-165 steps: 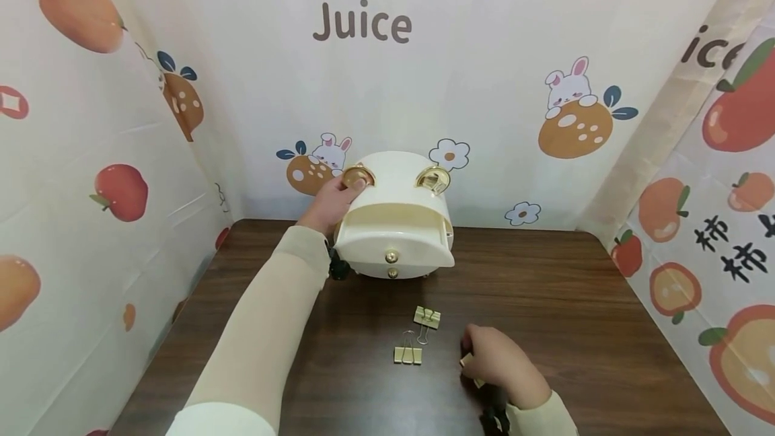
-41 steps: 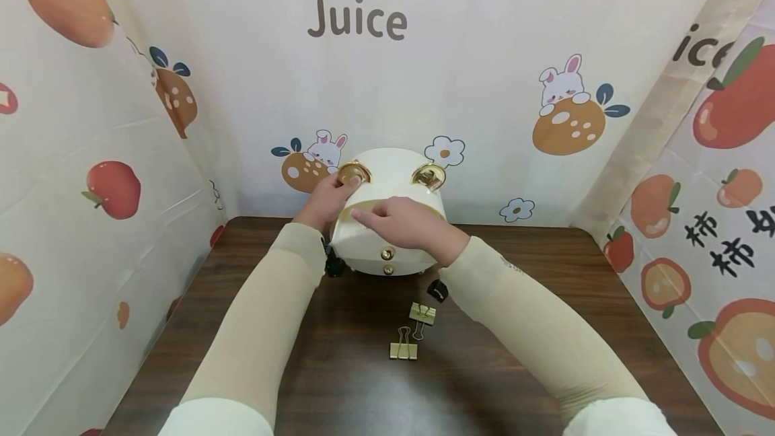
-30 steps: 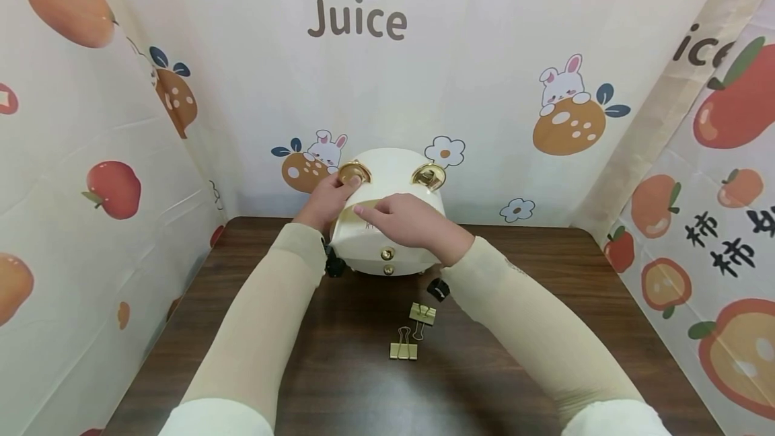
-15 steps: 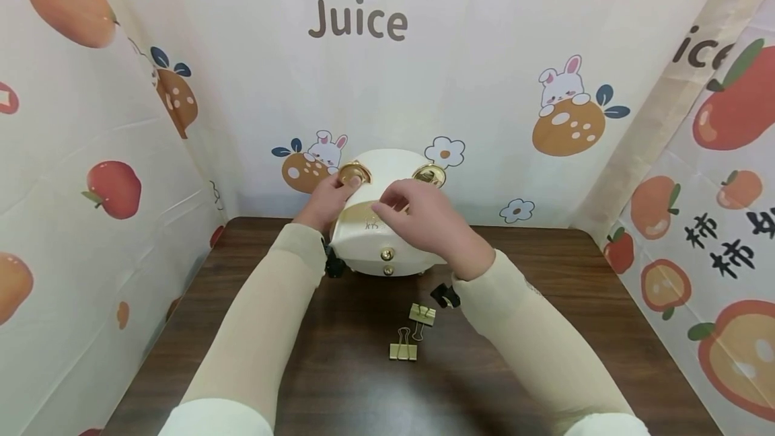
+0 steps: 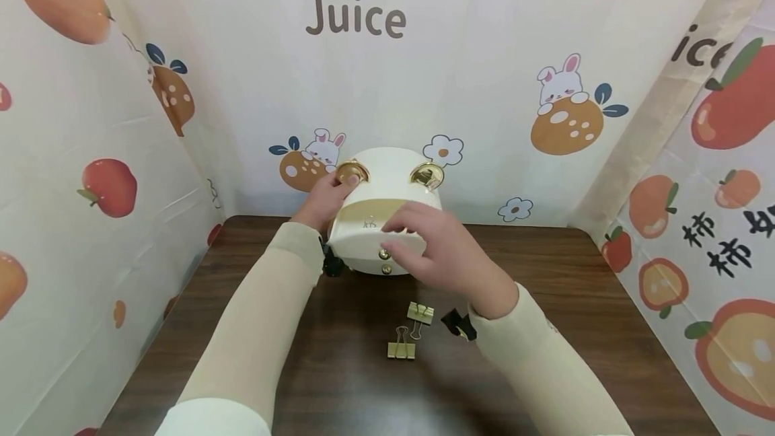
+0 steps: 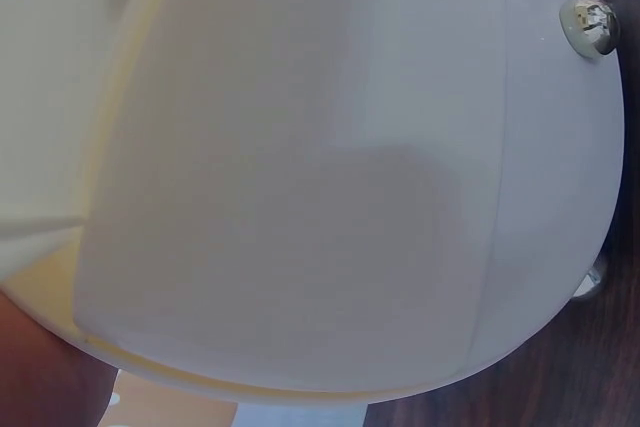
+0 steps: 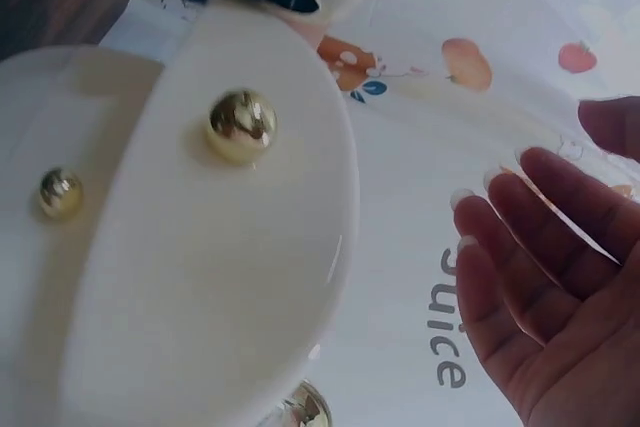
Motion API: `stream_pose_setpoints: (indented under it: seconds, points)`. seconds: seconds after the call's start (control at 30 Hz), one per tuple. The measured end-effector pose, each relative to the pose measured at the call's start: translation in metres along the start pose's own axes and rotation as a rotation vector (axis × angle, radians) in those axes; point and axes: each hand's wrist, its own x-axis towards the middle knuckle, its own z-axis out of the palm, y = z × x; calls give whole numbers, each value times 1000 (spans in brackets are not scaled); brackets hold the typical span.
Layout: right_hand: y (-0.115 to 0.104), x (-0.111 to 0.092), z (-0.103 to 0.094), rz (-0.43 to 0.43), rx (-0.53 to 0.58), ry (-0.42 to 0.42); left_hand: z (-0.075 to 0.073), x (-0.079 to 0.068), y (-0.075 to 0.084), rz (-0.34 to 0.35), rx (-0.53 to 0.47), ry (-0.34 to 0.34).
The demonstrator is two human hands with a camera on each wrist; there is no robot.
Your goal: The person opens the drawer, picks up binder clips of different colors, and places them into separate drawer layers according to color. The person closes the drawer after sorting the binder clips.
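A rounded white drawer box point(image 5: 387, 160) with gold ears stands at the back of the table. My left hand point(image 5: 322, 202) grips its left side, the thumb on the left gold ear point(image 5: 353, 170); only a dark bit of that hand point(image 6: 50, 372) shows in the left wrist view. The upper drawer point(image 5: 354, 243) is pulled out, its gold knob point(image 7: 242, 127) plain in the right wrist view. In front of the drawer hovers my right hand point(image 5: 436, 247), fingers loosely bent and holding nothing. Two gold binder clips, one farther point(image 5: 420, 313) and one nearer point(image 5: 401, 351), lie on the table.
The brown wooden table point(image 5: 545, 355) runs back to a white curtain point(image 5: 484, 52) printed with fruit and rabbits, which also hangs at both sides. A lower gold knob point(image 7: 60, 193) sits beneath the drawer. A dark wrist strap point(image 5: 458, 323) hangs by the right sleeve.
Earlier my right hand took a third binder clip from the table, then reached over the open drawer. It has since drawn back toward me, empty. The left hand stays put.
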Motion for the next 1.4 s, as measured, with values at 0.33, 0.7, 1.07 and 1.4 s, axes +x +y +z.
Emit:
stream_pose_setpoints:
  seconds: [0.33, 0.7, 1.07, 1.4]
  points:
    - [-8, -48, 31, 78, 209, -32, -2, -1, 1, -15, 0, -3]
    - [3, -95, 69, 370, 349, -26, -2, -3, 2, -16, -31, -3]
    - [22, -121, 100, 643, 139, -19, -1, -3, 1, 5, -40, -12]
    - [35, -132, 115, 753, -2, -138, 0, -4, 1, 4, -48, -13]
